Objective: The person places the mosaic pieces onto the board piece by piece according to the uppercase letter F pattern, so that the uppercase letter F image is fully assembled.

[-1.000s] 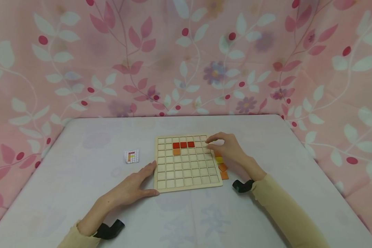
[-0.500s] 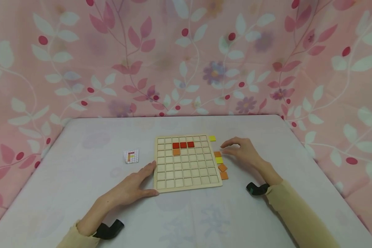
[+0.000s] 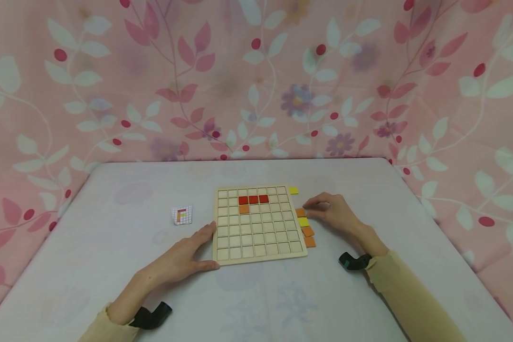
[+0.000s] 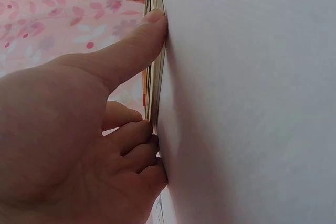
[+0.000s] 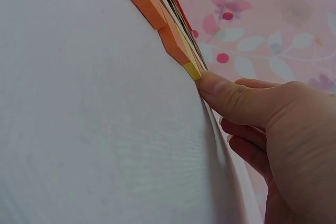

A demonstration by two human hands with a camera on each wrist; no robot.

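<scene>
A wooden grid board (image 3: 256,237) lies on the table. It bears a row of three red tiles (image 3: 253,199) and one orange tile (image 3: 244,209) below the leftmost. My left hand (image 3: 179,256) rests at the board's left edge, its thumb (image 4: 142,43) by the near corner and fingers along the side. Beyond the right edge my right hand (image 3: 335,213) has thumb and forefinger tips together at a loose orange tile (image 3: 300,213), pinching its outer edge. In the right wrist view, the thumb (image 5: 226,95) covers that tile and sits right against a yellow tile (image 5: 193,71).
Along the board's right side are a yellow tile (image 3: 303,222) and two orange tiles (image 3: 308,231). Another yellow tile (image 3: 293,190) lies by the far right corner. A small pattern card (image 3: 181,215) lies left of the board. A floral curtain (image 3: 256,85) hangs behind the table (image 3: 132,190).
My right hand has drawn back right from over the board's right edge, uncovering the far yellow tile, then lowered to the loose orange tile. The left hand has stayed put.
</scene>
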